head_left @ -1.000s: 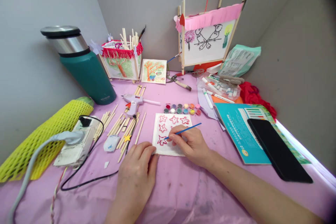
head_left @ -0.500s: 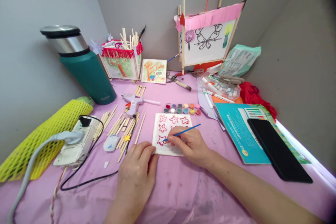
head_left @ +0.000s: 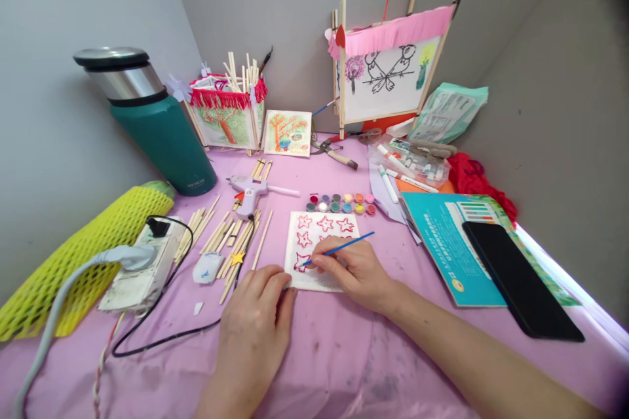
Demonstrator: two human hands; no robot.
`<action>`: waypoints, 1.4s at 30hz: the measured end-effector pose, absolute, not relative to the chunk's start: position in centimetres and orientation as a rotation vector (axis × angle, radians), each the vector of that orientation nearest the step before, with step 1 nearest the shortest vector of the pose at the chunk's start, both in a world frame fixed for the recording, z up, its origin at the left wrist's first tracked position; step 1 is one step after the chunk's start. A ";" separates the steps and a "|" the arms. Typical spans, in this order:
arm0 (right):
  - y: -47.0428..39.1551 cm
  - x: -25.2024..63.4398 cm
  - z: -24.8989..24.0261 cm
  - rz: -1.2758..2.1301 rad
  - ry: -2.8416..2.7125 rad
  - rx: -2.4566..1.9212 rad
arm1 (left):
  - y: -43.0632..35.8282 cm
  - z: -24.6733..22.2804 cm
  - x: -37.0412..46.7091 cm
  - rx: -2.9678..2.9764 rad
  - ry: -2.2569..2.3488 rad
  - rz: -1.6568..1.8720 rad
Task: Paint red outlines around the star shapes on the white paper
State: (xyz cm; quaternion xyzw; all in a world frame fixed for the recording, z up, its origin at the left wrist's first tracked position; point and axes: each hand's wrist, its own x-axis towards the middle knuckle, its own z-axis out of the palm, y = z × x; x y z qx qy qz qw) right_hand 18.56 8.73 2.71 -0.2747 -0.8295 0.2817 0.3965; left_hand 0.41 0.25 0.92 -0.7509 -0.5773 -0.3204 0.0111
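A white square sheet [head_left: 319, 281] lies on the purple cloth with several red star outlines on it. My right hand [head_left: 351, 268] rests over its right part, fingers closed round a thin blue paintbrush [head_left: 348, 243]. The brush tip is at the lower left star [head_left: 302, 262]. Some of the stars are hidden behind this hand. At the sheet's lower left corner is my left hand [head_left: 259, 321], its fingers curled together; whether it pinches the corner is hard to tell. Small paint pots [head_left: 341, 203] stand in two rows just behind the sheet.
Left of the sheet are a glue gun [head_left: 248, 193], wooden sticks [head_left: 216, 236], a power strip [head_left: 147, 268] and a green bottle [head_left: 162, 137]. To the right lie a blue book [head_left: 442, 255] and a black phone [head_left: 521, 281]. A pink-fringed lantern [head_left: 383, 78] stands at the back.
My right hand and the brush have shifted very slightly to the left over the lower left star. My left hand has kept its place.
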 end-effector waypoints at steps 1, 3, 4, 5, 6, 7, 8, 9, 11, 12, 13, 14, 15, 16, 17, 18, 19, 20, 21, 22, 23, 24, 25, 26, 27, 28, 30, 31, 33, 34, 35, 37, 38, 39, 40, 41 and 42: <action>8.7 18.5 2.7 0.712 -2.098 -0.694 | 0.2 0.9 0.4 -2.344 -1.801 -1.000; 8.7 18.5 2.8 0.719 -2.070 -0.690 | 0.2 0.9 0.4 -2.343 -1.803 -1.004; 8.6 18.5 2.7 0.734 -2.039 -0.696 | 0.2 0.9 0.4 -2.344 -1.803 -1.006; 8.6 18.5 2.7 0.761 -1.992 -0.714 | 0.3 0.8 0.4 -2.344 -1.803 -1.007; 8.5 18.5 2.7 0.794 -1.932 -0.744 | 0.3 0.8 0.4 -2.345 -1.803 -1.009; 8.5 18.5 2.6 0.826 -1.863 -0.783 | 0.4 0.8 0.4 -2.344 -1.802 -1.013; 8.5 18.5 2.5 0.853 -1.789 -0.824 | 0.4 0.8 0.4 -2.344 -1.801 -1.015; 8.5 18.5 2.4 0.872 -1.719 -0.861 | 0.4 0.7 0.4 -2.343 -1.799 -1.018; 8.5 18.5 2.2 0.879 -1.601 -0.916 | 0.4 0.7 0.4 -2.339 -1.796 -1.024; 8.6 18.5 2.1 0.874 -1.556 -0.935 | 0.4 0.7 0.5 -2.338 -1.797 -1.025; 8.7 18.5 2.0 0.867 -1.521 -0.951 | 0.4 0.8 0.5 -2.338 -1.797 -1.026; 8.7 18.5 1.9 0.864 -1.493 -0.963 | 0.4 0.8 0.5 -2.339 -1.798 -1.028; 8.8 18.5 1.9 0.865 -1.472 -0.972 | 0.4 0.8 0.5 -2.340 -1.799 -1.027; 8.9 18.5 1.8 0.871 -1.457 -0.976 | 0.4 0.8 0.5 -2.344 -1.798 -1.024; 8.9 18.6 1.8 0.885 -1.449 -0.977 | 0.4 0.8 0.5 -2.347 -1.798 -1.020; 8.9 18.6 1.8 0.901 -1.445 -0.977 | 0.4 0.9 0.5 -2.350 -1.797 -1.016; 8.9 18.6 1.8 0.913 -1.445 -0.977 | 0.4 0.9 0.5 -2.352 -1.798 -1.012; 8.9 18.6 1.8 0.923 -1.444 -0.978 | 0.4 0.9 0.5 -2.351 -1.800 -1.009; 8.8 18.6 1.8 0.930 -1.440 -0.981 | 0.4 0.9 0.5 -2.350 -1.800 -1.008; 8.8 18.6 1.8 0.938 -1.433 -0.986 | 0.3 0.9 0.4 -2.350 -1.799 -1.008; 8.9 18.6 1.8 0.949 -1.424 -0.991 | 0.3 0.9 0.4 -2.353 -1.797 -1.004; 8.9 18.6 1.8 0.962 -1.412 -0.996 | 0.3 0.9 0.4 -2.358 -1.795 -0.999; 9.0 18.5 1.7 0.979 -1.399 -1.001 | 0.3 0.9 0.4 -2.363 -1.796 -0.993; 9.1 18.5 1.7 0.996 -1.384 -1.004 | 0.3 0.8 0.4 -2.367 -1.797 -0.991; 9.2 18.5 1.6 1.011 -1.369 -1.007 | 0.3 0.8 0.4 -2.369 -1.797 -0.991; 9.3 18.5 1.6 1.026 -1.352 -1.008 | 0.3 0.9 0.4 -2.366 -1.799 -0.995; 9.5 18.5 1.6 1.054 -1.315 -1.010 | 0.3 1.0 0.5 -2.358 -1.813 -1.012; 9.6 18.5 1.7 1.067 -1.299 -1.012 | 0.2 1.1 0.5 -2.354 -1.824 -1.021; 9.8 18.6 1.7 1.084 -1.273 -1.012 | 0.1 1.2 0.5 -2.350 -1.853 -1.045; 9.8 18.6 1.8 1.088 -1.265 -1.011 | 0.0 1.3 0.5 -2.351 -1.861 -1.064; 9.8 18.6 1.8 1.090 -1.259 -1.009 | -0.1 1.4 0.5 -2.352 -1.860 -1.086; 9.8 18.6 1.8 1.096 -1.255 -1.001 | -0.2 1.5 0.5 -2.340 -1.843 -1.145; 9.8 18.6 1.8 1.101 -1.254 -0.996 | -0.3 1.6 0.6 -2.323 -1.825 -1.185; 9.8 18.6 1.8 1.109 -1.255 -0.990 | -0.4 1.8 0.7 -2.298 -1.802 -1.233; 9.8 18.6 1.8 1.117 -1.254 -0.985 | -0.5 2.1 0.8 -2.273 -1.772 -1.287; 9.8 18.6 1.8 1.124 -1.253 -0.982 | -0.6 2.6 0.9 -2.249 -1.731 -1.348; 9.8 18.6 1.8 1.131 -1.252 -0.979 | -0.9 3.0 1.0 -2.234 -1.685 -1.414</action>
